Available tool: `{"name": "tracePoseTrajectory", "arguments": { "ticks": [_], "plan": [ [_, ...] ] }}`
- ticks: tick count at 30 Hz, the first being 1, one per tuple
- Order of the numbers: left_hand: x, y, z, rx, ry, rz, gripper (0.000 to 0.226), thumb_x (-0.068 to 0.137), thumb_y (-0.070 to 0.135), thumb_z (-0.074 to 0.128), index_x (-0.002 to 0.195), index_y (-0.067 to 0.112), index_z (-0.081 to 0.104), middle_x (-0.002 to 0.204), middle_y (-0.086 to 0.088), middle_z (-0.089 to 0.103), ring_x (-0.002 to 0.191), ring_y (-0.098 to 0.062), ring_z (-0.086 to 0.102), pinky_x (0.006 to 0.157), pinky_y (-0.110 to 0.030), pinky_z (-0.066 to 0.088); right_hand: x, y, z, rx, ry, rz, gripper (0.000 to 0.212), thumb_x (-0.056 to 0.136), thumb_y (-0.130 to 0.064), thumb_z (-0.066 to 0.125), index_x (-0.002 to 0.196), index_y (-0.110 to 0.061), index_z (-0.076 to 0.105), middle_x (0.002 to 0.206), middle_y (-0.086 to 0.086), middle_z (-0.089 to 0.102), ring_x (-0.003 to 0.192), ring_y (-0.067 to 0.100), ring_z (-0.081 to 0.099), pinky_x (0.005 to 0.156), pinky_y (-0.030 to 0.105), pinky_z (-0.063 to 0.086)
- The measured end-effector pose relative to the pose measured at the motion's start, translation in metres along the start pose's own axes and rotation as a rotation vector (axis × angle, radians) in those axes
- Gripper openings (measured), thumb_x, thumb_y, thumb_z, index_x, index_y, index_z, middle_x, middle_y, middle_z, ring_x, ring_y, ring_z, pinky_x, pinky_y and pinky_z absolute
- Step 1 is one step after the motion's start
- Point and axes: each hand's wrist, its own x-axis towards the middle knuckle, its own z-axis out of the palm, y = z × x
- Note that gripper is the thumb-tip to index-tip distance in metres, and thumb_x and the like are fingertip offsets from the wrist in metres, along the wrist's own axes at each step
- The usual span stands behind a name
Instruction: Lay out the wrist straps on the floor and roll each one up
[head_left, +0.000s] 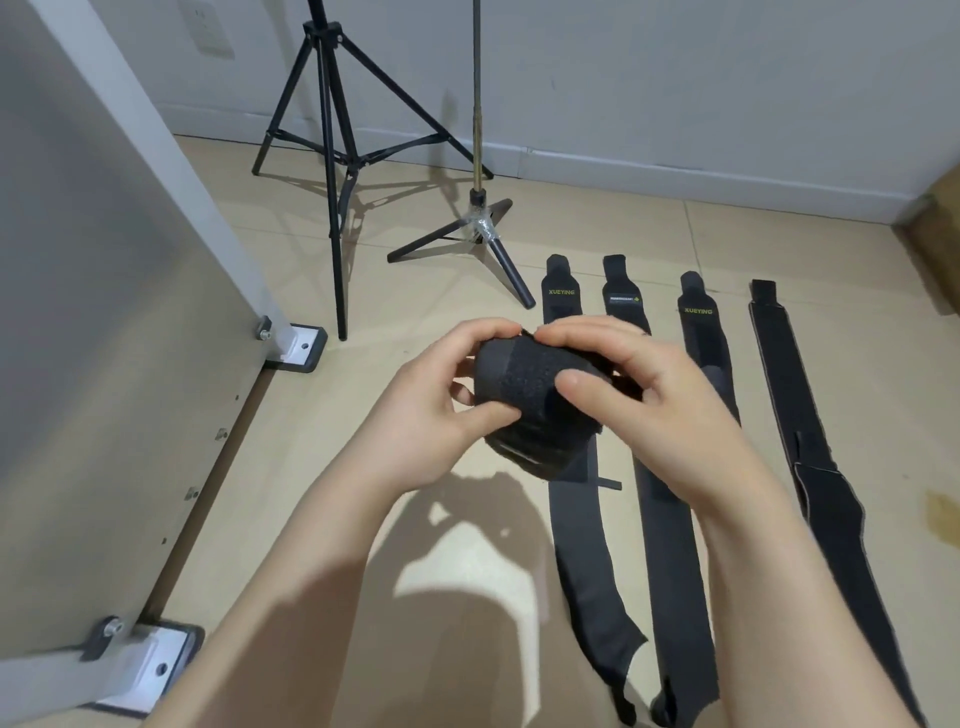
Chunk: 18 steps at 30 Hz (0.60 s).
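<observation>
Head view gives me both hands raised over the floor (322, 467), clamped together on one rolled wrist strap (535, 410). My left hand (441, 410) curls round the roll's left end, thumb pressed on the front face and fingertips hooked over the top edge; my right hand (639, 395) wraps the right side, thumb flat across the hook-and-loop band and fingers arched over the top. I judge this roll nearly finished, with the closure tab being pressed down. The roll's axis runs roughly left to right between my palms, so it sits square in front of me, held in the air and not resting on anything. Four more straps lie flat on the floor to the right, their long axes running away from me toward the wall, near parallel and just beside one another: the first flat strap (576, 545) passes directly beneath the roll, the second flat strap (670, 571) runs under my right wrist, the third flat strap (701, 332) shows mostly at its far end with a yellow logo, and the fourth flat strap (810, 467) lies furthest right. My right hand is the nearer one to all of them, so I'd expect it to lead the next pick-up. A black tripod (332, 171) and a smaller light stand (483, 228) stand beyond, and a white panel (104, 312) stands on brackets at the left.
</observation>
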Motion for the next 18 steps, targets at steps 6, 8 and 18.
{"name": "tracePoseTrajectory", "arguments": {
  "ticks": [6,8,18],
  "plan": [
    [0.001,0.000,0.008,-0.407,0.074,-0.177,0.056,0.074,0.012,0.074,0.122,0.026,0.048,0.108,-0.002,0.066,0.092,-0.005,0.064,0.073,-0.018,0.050,0.003,0.000,0.000,0.070,0.047,0.130,0.035,0.078,-0.016,0.075,0.107,-0.029,0.061,0.101,-0.012,0.067,0.097,0.005,0.063,0.085,0.028,0.053],
    [0.001,-0.002,0.005,-0.414,0.064,-0.171,0.061,0.067,0.025,0.074,0.123,0.025,0.051,0.112,-0.002,0.066,0.099,-0.009,0.064,0.079,-0.021,0.051,0.004,-0.003,0.004,0.240,0.085,0.214,0.029,0.077,-0.019,0.073,0.105,-0.022,0.064,0.093,-0.005,0.071,0.086,0.009,0.067,0.076,0.029,0.056],
    [-0.003,0.008,0.000,-0.416,0.004,-0.143,0.072,0.071,-0.003,0.073,0.125,0.033,0.044,0.116,-0.003,0.059,0.093,-0.002,0.065,0.078,-0.019,0.052,0.010,-0.001,0.013,0.601,0.085,0.607,0.048,0.083,-0.040,0.062,0.117,-0.006,0.060,0.098,0.008,0.073,0.082,0.017,0.071,0.064,0.031,0.056]
  ]
}}
